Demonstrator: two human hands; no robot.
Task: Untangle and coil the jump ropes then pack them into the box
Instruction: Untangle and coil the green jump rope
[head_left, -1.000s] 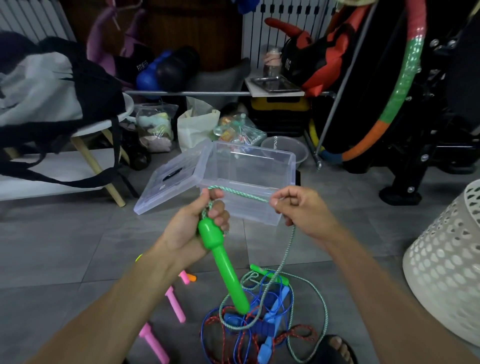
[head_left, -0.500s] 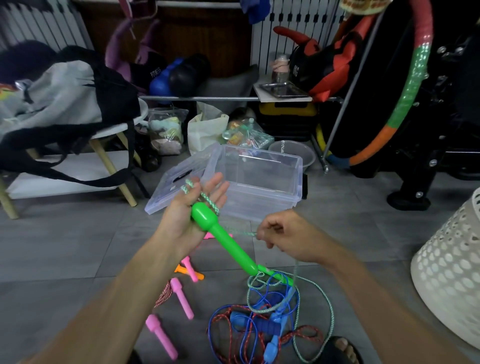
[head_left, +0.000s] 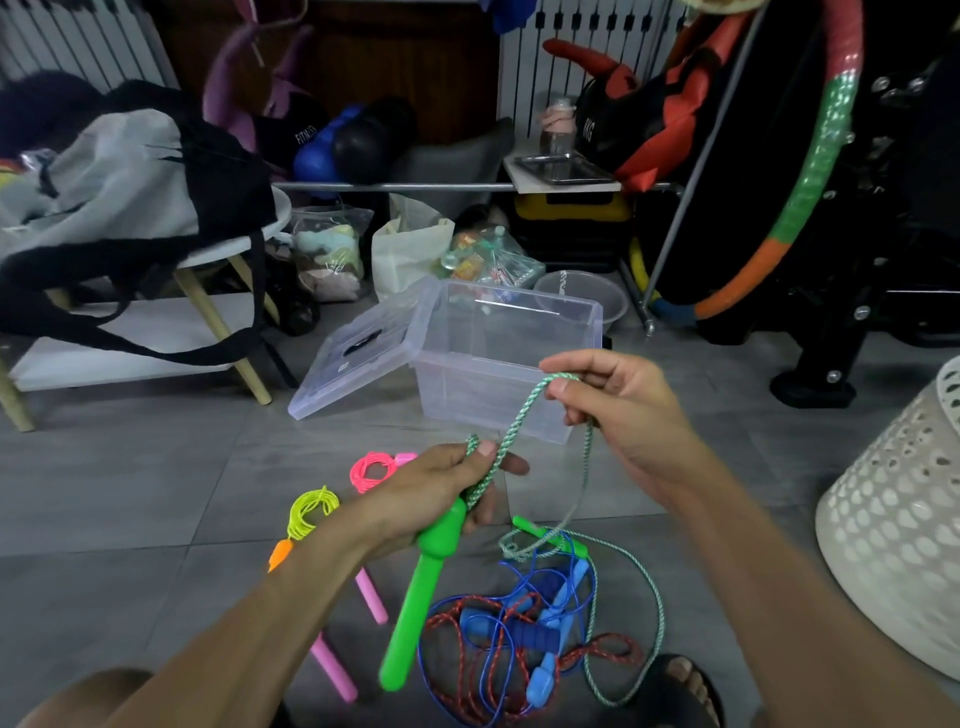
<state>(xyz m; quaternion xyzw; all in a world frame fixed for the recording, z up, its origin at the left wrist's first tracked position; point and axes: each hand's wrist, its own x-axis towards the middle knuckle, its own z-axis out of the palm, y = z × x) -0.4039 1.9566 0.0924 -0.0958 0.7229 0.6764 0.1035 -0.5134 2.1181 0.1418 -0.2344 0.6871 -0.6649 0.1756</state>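
Note:
My left hand (head_left: 441, 488) grips the top of a green jump rope handle (head_left: 415, 597) and pins loops of its green-white cord (head_left: 514, 426) with the thumb. My right hand (head_left: 618, 410) pinches the same cord higher up, in front of the clear plastic box (head_left: 582, 322); from there the cord drops to the floor. A tangle of blue and red ropes (head_left: 519, 639) with blue handles lies below, with the second green handle (head_left: 535, 530) on it. The box stands open on the floor, its lid (head_left: 358, 348) leaning at its left.
A coiled pink rope (head_left: 371, 470), a coiled yellow rope (head_left: 309, 512) with an orange handle and two pink handles (head_left: 371, 597) lie on the grey tiles to the left. A white perforated basket (head_left: 893, 525) stands at right, a stool with a bag (head_left: 119, 208) at left.
My right hand has risen from low beside the handle up to the box front, drawing the cord with it. My left hand has closed round the handle top, and the handle now hangs steeper.

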